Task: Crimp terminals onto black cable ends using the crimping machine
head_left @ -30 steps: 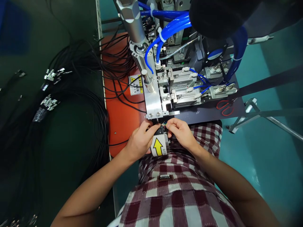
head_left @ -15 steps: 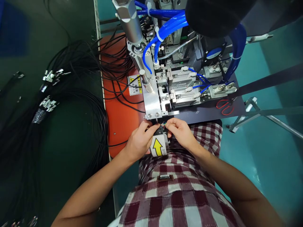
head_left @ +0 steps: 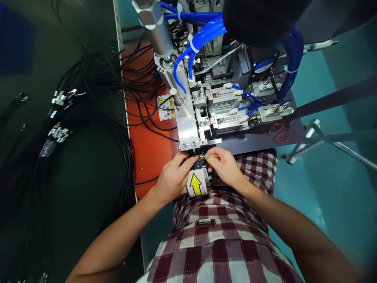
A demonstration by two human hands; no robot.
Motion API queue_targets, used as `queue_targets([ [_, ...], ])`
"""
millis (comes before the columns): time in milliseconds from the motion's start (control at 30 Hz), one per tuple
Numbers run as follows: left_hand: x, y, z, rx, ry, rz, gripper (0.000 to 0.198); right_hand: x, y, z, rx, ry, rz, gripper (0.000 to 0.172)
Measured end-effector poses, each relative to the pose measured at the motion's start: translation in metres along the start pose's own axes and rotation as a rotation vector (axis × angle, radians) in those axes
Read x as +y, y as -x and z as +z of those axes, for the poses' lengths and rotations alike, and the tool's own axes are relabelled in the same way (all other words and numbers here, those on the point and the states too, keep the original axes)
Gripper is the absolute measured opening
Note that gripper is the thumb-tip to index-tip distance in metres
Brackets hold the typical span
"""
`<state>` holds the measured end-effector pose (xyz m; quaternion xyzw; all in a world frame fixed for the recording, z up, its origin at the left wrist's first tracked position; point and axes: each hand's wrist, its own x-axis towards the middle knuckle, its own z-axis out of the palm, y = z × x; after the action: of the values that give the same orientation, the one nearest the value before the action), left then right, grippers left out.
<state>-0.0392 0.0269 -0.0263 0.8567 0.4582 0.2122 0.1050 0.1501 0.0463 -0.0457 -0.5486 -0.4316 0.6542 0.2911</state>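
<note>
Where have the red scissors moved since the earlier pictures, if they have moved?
No. The red scissors lie at the same place on the dark plate, near its right end; the camera view shifted slightly.

the head view has shifted, the machine (head_left: 225, 100) appearing further left.

Metal plate (head_left: 187, 131) blocks way ahead of fingers (head_left: 214, 150); passage open rightward toward scissors (head_left: 282, 137)
</note>
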Motion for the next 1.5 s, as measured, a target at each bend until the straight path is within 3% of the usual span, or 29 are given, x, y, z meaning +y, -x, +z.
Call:
queue_targets([
  [133,-0.002,-0.001,0.0,0.007,0.01,0.035,0.024,0.002,0.002,-0.001,0.006,-0.012,-0.033,0.01],
  [367,-0.002,-0.001,0.001,0.019,-0.015,0.023,0.023,-0.005,0.008,-0.002,0.167,0.259,-0.266,0.01],
  [567,-0.001,-0.002,0.001,0.017,-0.003,0.024,0.024,-0.001,0.005,-0.001,0.116,0.348,-0.321,0.012],
  [1300,-0.003,0.001,0.001,0.01,0.011,0.025,0.025,0.003,0.002,-0.002,0.086,0.306,-0.27,0.011],
  [1500,-0.002,0.0,0.002,0.009,0.017,0.006,0.025,0.007,0.001,-0.004,0.053,0.17,-0.154,0.016],
])
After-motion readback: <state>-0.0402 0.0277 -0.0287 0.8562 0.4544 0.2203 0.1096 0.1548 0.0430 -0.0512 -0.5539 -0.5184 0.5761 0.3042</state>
